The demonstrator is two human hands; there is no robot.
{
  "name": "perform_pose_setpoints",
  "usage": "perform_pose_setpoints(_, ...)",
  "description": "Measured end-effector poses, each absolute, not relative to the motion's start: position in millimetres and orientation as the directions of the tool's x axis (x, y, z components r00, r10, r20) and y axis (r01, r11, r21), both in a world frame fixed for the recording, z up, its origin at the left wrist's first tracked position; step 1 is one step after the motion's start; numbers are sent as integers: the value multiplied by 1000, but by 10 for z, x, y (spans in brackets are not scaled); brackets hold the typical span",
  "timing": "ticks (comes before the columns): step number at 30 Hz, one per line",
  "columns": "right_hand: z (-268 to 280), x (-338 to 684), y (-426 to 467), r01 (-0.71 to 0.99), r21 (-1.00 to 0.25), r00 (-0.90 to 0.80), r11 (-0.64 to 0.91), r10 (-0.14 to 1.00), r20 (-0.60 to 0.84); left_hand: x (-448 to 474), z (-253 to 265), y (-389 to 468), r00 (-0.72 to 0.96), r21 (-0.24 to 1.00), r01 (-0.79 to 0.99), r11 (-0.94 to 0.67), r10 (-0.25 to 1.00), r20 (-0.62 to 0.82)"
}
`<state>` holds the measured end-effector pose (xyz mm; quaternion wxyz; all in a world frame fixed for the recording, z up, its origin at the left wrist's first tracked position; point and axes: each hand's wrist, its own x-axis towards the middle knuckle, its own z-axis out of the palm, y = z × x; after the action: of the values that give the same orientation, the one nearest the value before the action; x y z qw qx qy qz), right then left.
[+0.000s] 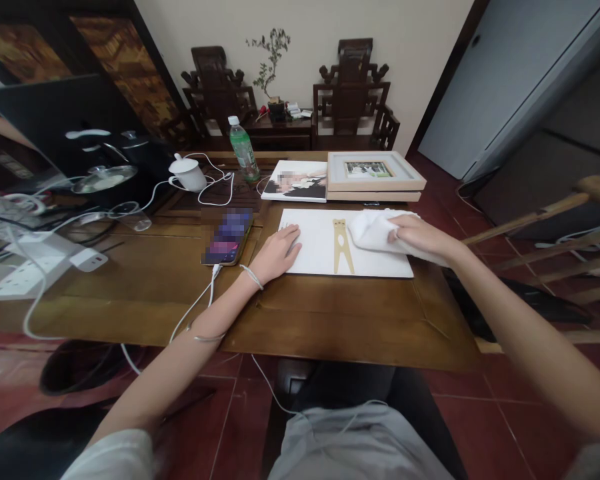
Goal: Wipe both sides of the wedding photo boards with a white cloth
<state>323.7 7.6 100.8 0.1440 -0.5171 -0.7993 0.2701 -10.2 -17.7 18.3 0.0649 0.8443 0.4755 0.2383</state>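
Note:
A white rectangular board (310, 250) lies flat on the wooden table. My left hand (279, 252) rests open across its left edge, fingers stretched out. Over the board's right part, my right hand (417, 233) grips a white cloth (373, 230), which is bunched under the fingers. Between the hands, a flat tan two-legged piece with a small animal-like head (340, 247) lies on the board, close to the cloth's left side. The cloth covers the board's upper right area. Whether the tan piece is fixed to the board, I cannot tell.
Behind the board lie a photo panel (295, 180) and stacked wooden frames (377, 177). A plugged-in phone (227, 237), a bottle (243, 150), a lidded white cup (187, 175), a clear cup (133, 217), a power strip (37, 263) and cables occupy the left.

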Motion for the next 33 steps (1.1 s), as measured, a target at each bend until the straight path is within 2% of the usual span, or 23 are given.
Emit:
perform_pose_setpoints(6, 859, 3054, 453, 745, -586, -319, 320, 942, 108, -110, 175, -175, 442, 313, 776, -547, 827, 348)
perform_pose_setpoints(11, 787, 2973, 229, 777, -487, -382, 399, 914, 140, -111, 168, -175, 437, 327, 774, -542, 831, 344)
perform_pose_setpoints(17, 960, 3075, -318, 750, -494, -508, 440, 861, -5, -102, 161, -168, 439, 321, 775, -544, 829, 346)
perform_pose_setpoints(24, 1214, 3203, -611, 746, -570, -555, 345, 794, -246, -90, 171, -170, 446, 313, 773, -551, 824, 350)
perform_pose_setpoints(27, 1133, 3207, -437, 744, -593, -492, 307, 853, -176, -91, 175, -171, 448, 308, 776, -550, 825, 345)
perform_pose_setpoints(33, 873, 2842, 111, 773, -531, -375, 347, 925, 58, -102, 173, -171, 444, 314, 778, -544, 830, 338)
